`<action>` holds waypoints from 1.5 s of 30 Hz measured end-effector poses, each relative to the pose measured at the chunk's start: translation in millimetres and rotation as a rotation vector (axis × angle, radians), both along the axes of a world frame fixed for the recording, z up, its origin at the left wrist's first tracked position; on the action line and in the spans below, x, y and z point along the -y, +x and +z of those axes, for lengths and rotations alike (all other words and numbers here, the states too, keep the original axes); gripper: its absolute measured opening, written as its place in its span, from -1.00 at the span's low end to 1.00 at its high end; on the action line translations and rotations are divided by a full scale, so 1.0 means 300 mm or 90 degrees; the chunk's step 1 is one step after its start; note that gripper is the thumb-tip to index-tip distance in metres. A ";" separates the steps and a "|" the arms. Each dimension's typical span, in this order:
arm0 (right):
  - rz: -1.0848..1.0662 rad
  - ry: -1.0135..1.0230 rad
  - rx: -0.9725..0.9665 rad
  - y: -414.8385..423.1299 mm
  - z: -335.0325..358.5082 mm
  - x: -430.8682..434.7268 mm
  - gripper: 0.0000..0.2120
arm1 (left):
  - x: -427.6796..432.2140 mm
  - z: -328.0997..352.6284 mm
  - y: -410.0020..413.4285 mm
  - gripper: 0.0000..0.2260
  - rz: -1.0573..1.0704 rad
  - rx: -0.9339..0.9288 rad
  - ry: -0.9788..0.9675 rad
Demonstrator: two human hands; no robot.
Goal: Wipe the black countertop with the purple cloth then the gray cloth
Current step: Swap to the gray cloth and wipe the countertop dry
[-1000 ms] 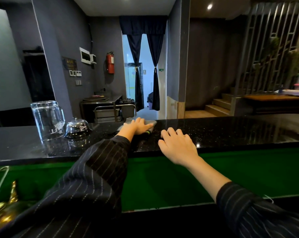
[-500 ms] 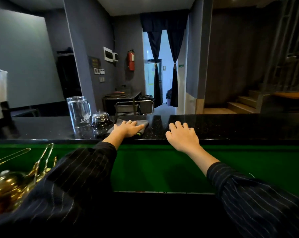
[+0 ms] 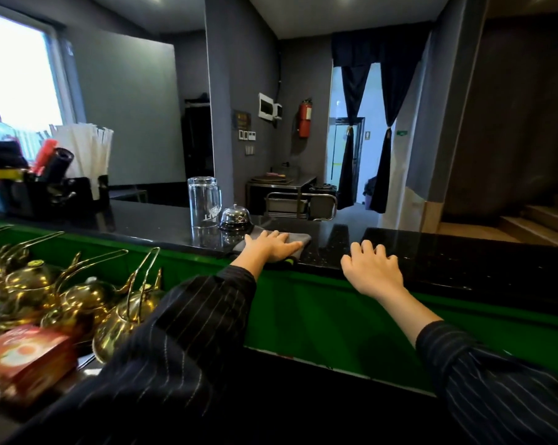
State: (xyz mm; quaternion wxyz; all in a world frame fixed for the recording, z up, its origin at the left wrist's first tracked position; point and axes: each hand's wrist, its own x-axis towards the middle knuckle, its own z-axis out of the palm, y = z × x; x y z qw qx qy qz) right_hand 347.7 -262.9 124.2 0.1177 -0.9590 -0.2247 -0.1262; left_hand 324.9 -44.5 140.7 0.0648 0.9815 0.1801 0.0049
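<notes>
left hand (image 3: 272,247) flat, fingers spread, pressing gray cloth (image 3: 304,240) onto black countertop (image 3: 447,252) near front edge; palm pressure suits wiping. right hand (image 3: 372,273) holds nothing, fingers bent, tips on counter, likely bracing. cloth folded, smooth, just beside service bell (image 3: 236,218) and upturned glass mug (image 3: 203,202). purple cloth not visible.

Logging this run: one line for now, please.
left hand presses folded gray fabric cloth | right hand touches glossy black stone countertop

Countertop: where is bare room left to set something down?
Bare: the countertop stretch right of the right hand; a gap between that hand and the gray cloth; a patch between straw holder and glass mug. Crowded: mug, bell and cloth under the left hand.
</notes>
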 end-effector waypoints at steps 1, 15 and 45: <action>0.002 0.000 0.006 0.002 -0.003 0.000 -0.62 | 0.005 0.005 0.008 -0.33 0.017 -0.005 -0.003; 0.006 -0.015 0.064 0.018 -0.018 0.011 -0.60 | 0.289 0.010 0.106 -0.33 -0.035 -0.019 -0.010; 0.105 -0.090 0.067 0.021 -0.023 0.028 -0.18 | -0.324 -0.002 -0.136 -0.35 0.082 0.025 0.010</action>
